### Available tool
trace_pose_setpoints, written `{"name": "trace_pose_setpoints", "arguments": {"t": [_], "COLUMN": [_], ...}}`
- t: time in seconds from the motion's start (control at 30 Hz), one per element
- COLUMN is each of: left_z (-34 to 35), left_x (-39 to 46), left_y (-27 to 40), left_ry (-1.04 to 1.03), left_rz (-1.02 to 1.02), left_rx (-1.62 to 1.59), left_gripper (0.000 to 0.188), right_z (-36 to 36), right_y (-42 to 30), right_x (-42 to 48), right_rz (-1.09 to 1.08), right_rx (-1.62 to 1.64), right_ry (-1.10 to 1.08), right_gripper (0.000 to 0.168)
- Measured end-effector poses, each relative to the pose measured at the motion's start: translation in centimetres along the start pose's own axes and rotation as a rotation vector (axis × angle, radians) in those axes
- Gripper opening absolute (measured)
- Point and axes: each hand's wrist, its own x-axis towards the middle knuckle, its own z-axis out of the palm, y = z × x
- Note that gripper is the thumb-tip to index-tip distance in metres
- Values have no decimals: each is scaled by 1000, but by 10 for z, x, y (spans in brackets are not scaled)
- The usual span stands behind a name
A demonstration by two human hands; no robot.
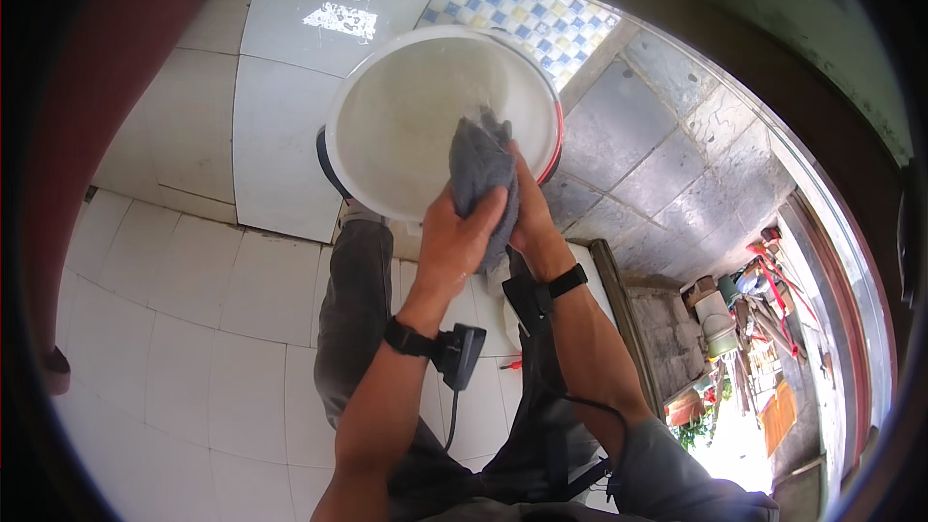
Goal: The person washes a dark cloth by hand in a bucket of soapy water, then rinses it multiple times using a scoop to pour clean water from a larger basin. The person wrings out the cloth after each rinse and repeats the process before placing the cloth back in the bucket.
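Observation:
A wet grey cloth (482,167) is bunched between my two hands, over the near right part of a white basin (355,181) of cloudy water (406,109). My left hand (453,235) grips it from the left, thumb lying across the cloth. From the right, my right hand (533,203) presses against it, with most of its fingers hidden behind the cloth. Around the cloth's far tip the water looks stirred or splashed. Red trim marks the basin's right rim, and a dark band shows at its left side.
Pale tiles (217,348) cover the floor, with a wet white panel (290,130) left of the basin. Grey stone slabs (623,138) lie to the right. Blue-and-yellow mosaic tiles (522,14) are behind. Buckets (714,319) and clutter stand outside, far right. Straps with cabled devices (460,355) circle my wrists.

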Motion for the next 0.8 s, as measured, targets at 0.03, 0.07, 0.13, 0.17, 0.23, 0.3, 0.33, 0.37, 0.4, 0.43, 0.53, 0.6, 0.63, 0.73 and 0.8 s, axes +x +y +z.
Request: {"name": "trace_pose_setpoints", "arguments": {"t": [0.03,0.07,0.13,0.17,0.23,0.3,0.33,0.37,0.4,0.43,0.53,0.6,0.63,0.73,0.8], "left_z": [3,5,10,13,14,-7,-23,-34,-38,-41,-62,-69,-71,-60,-59], "left_x": [-7,-7,3,13,42,85,101,113,118,122,112,98,91,61,59], "left_y": [1,0,-3,-5,-1,-9,-11,-12,-14,-17,-22,-34,-47,-54,-56], "left_ry": [-3,47,140,165,237,190,189,183,258,334,377,344,327,365,573], "left_rz": [34,144,357,438,607,474,423,381,375,368,368,348,323,252,478], "left_rx": [2,118,350,441,631,796,842,881,851,821,552,350,275,402,764], "left_gripper": [38,36,30,29,28,31,36,40,38,36,37,43,47,56,63], "right_z": [0,5,10,4,-6,9,16,25,47,43,26,21,20,12,18], "right_y": [5,9,9,10,13,10,13,12,6,4,-3,1,3,3,8], "right_x": [-3,-7,-14,-12,-4,-4,-3,-4,-12,-9,-13,-16,-17,-22,-26], "right_rz": [-17,-37,-59,-80,-110,-156,-208,-272,-311,-369,-506,-608,-658,-524,-443], "right_rx": [-53,-108,-174,-166,-152,-363,-492,-625,-603,-564,-421,-466,-491,-302,-176], "right_ry": [36,73,145,141,112,207,204,203,215,242,282,255,234,196,111], "right_gripper": [54,52,44,43,41,37,36,36,31,31,26,25,25,32,34]}}
